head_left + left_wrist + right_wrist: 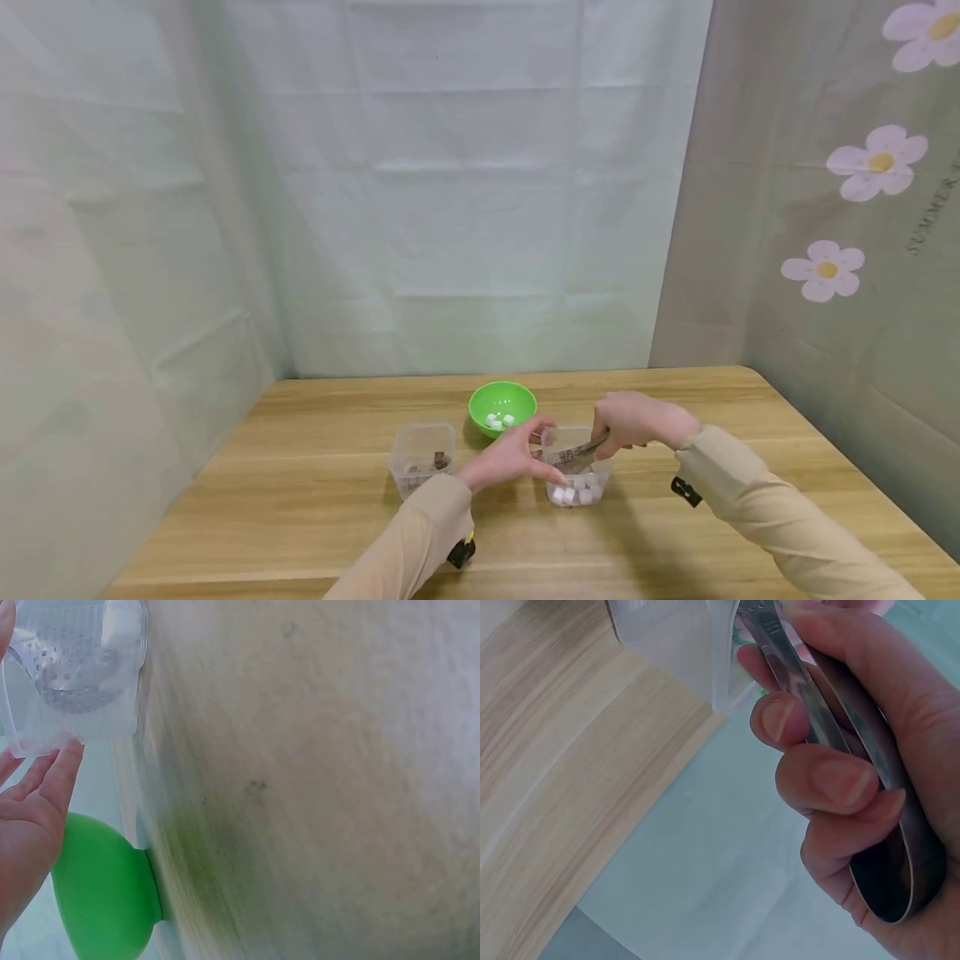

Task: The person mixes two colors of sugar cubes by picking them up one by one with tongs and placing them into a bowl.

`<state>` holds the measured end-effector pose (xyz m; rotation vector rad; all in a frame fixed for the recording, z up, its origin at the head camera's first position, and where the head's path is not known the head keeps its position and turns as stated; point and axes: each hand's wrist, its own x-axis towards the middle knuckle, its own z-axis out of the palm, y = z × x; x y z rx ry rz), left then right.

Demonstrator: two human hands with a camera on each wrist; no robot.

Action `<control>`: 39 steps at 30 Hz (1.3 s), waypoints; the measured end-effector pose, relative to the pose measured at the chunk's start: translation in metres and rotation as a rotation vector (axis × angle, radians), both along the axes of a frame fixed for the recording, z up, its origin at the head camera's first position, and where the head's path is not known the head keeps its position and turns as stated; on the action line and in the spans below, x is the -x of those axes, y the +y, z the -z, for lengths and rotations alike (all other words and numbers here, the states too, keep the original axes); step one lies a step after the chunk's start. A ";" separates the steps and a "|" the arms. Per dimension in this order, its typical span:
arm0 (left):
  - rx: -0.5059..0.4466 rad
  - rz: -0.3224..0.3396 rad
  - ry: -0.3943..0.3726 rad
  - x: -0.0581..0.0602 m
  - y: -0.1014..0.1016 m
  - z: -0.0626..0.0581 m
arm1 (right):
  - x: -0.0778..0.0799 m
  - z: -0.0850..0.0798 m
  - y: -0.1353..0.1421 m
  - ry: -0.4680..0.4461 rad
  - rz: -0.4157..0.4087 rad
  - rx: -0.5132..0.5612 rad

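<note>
My right hand (637, 419) grips metal tongs (909, 817), its fingers curled round the two arms in the right wrist view. The perforated heads of the tongs (79, 697) are inside a clear plastic container (112, 720), seen through its wall. Several white cubes (572, 493) lie at the bottom of this container. My left hand (506, 458) holds the container from its left side, thumb on the near side and fingers on the far side. In the left wrist view, fingertips (70, 750) touch its wall.
A green bowl (480, 404) with several white cubes inside stands behind my left hand. Left of that hand is another clear container (405, 446) holding brown pieces (441, 460). All stand on a wooden table (315, 492), with hanging cloth (465, 208) behind and at both sides.
</note>
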<state>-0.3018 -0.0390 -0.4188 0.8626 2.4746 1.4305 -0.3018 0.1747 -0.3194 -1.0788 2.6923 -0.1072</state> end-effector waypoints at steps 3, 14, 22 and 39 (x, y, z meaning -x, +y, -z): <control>-0.005 0.000 0.002 0.001 0.000 0.000 | 0.001 -0.002 0.001 0.001 -0.011 0.005; 0.011 -0.016 -0.003 -0.001 0.001 -0.002 | 0.001 -0.007 0.017 0.008 -0.096 0.091; 0.021 -0.021 0.002 -0.001 0.000 0.000 | -0.003 -0.011 0.031 0.018 -0.098 0.143; 0.026 -0.024 0.009 -0.002 0.001 0.000 | -0.006 -0.018 0.054 -0.010 -0.071 0.236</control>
